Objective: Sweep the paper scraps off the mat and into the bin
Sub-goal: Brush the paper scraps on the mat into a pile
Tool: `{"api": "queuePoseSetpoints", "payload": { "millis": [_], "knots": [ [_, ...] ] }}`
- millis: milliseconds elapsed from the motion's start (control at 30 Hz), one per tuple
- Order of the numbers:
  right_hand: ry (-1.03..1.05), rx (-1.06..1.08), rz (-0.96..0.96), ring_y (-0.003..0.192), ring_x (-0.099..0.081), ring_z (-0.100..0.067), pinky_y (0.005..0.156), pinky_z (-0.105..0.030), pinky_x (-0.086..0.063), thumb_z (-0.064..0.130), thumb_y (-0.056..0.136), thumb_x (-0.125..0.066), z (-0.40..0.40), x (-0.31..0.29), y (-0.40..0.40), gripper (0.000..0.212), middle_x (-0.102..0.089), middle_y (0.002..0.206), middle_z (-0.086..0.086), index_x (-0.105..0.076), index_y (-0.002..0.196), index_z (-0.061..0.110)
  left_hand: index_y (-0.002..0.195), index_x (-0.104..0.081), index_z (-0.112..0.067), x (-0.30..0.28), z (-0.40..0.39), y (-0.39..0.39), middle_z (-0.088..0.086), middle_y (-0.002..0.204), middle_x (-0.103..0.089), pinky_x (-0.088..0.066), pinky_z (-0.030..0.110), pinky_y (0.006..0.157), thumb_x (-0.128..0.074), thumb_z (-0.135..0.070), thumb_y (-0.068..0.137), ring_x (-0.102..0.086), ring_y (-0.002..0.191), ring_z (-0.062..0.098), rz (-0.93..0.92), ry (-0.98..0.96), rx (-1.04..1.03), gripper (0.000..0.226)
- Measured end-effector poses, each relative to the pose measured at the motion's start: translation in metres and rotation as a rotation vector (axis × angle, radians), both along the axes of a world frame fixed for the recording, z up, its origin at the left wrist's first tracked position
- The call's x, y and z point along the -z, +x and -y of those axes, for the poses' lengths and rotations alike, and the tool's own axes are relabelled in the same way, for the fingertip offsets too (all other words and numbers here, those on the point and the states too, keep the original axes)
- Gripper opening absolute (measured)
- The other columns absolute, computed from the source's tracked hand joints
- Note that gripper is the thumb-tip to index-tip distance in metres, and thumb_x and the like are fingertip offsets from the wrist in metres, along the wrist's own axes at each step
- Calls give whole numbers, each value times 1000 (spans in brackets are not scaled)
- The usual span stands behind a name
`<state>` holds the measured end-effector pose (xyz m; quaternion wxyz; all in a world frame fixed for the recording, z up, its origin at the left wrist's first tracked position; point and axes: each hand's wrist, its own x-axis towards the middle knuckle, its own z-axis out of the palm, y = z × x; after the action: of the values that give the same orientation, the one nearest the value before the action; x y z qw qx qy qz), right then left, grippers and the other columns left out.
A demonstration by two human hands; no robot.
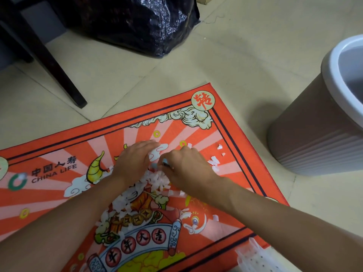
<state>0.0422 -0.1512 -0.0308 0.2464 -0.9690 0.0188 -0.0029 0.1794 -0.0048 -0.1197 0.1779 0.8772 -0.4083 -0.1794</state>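
head view shows your left hand [133,161] flat and right hand [184,167] curled, both cupping paper scraps [157,179] together mid-mat [59,146] so they'd lift toward the bin [314,134].

- "中国人寿" and "CHINA LIFE" are printed beside a green ring logo on the red mat [59,146] (left part).
- "羊年大吉" is read on its scroll banner [137,244].
- One red character is shown in the corner roundel [203,101].

Both hands [155,163] rest on paper scraps [157,180] (mid-mat [59,193]).
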Motion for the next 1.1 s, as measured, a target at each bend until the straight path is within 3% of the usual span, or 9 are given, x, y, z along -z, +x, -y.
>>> {"api": "queuePoseSetpoints", "payload": {
  "millis": [133, 200, 267, 333, 433, 567, 700, 933, 1100],
  "knots": [
    [-8, -43, 35, 71, -62, -36, 61, -38, -47, 24, 96, -56, -4, -1, -3, 20, -68, 77, -13, -70, 95, 10, 138, -56, -21, -6, -1, -4, 2, 141, -56, -40, 46, 107, -25, -47, 98, -48, 133, 22, -17, -22, 22, 57],
    [-27, -50, 37, 70, -62, -33, 61, -36, -46, 26, 97, -55, 3, -4, -3, 21, -68, 76, -9, -70, 95, 12, 137, -56, -21, -3, -1, -5, 2, 141, -56, -41, 48, 107, -38, -26, 101, -48, 133, 22, 3, -36, 5, 41],
    [-15, -31, 17, 63, -60, -27, 57, -34, -47, 31, 99, -54, 16, -10, 0, 22, -64, 68, -2, -70, 92, 17, 136, -57, -18, -3, 2, -5, 3, 140, -57, -42, 50, 107, -46, -6, 99, -49, 132, 23, 25, -66, -23, 41],
    [-5, 33, 7, 56, -56, -22, 55, -32, -45, 40, 99, -53, 35, -17, 2, 28, -62, 64, 1, -71, 89, 20, 135, -58, -16, -3, 4, -7, 6, 139, -57, -43, 50, 106, -47, 0, 97, -50, 131, 25, 56, -70, -31, 43],
    [-51, 155, 10, 61, -55, -23, 57, -29, -38, 47, 97, -50, 69, -25, 1, 35, -67, 68, 0, -72, 90, 21, 137, -57, -18, -3, 10, -14, 6, 142, -54, -40, 49, 108, -46, -5, 100, -47, 134, 26, 53, -71, -53, 40],
    [-153, 284, 2, 81, -65, -26, 63, -32, -46, 49, 96, -51, 105, -19, -6, 27, -72, 84, 3, -70, 98, 30, 143, -50, -25, -5, 27, -35, -2, 152, -42, -28, 46, 117, -52, -7, 97, -32, 144, 24, -33, -45, -78, 49],
    [-227, 396, -13, 90, -64, -31, 62, -31, -38, 45, 97, -53, 117, -4, -12, 21, -71, 92, -3, -69, 105, 33, 147, -42, -27, -5, 45, -47, -3, 156, -36, -25, 45, 118, -55, -12, 96, -24, 147, 23, -24, -8, -80, 55],
    [-159, 430, -34, 77, -61, -31, 61, -30, -37, 45, 95, -55, 126, -5, -29, 23, -69, 81, -5, -71, 98, 29, 154, -21, -35, 0, 60, -61, -9, 163, -15, -28, 51, 115, -53, -23, 98, -9, 151, 28, 30, 138, 93, 66],
    [-20, 375, -43, 62, -54, -23, 60, -29, -34, 30, 96, -58, 115, -2, -47, 17, -66, 67, 1, -73, 91, 23, 155, -15, -36, 2, 55, -58, -7, 164, -11, -24, 54, 116, -49, -30, 101, -7, 151, 31, 59, 154, 150, 64]
  ]
}}
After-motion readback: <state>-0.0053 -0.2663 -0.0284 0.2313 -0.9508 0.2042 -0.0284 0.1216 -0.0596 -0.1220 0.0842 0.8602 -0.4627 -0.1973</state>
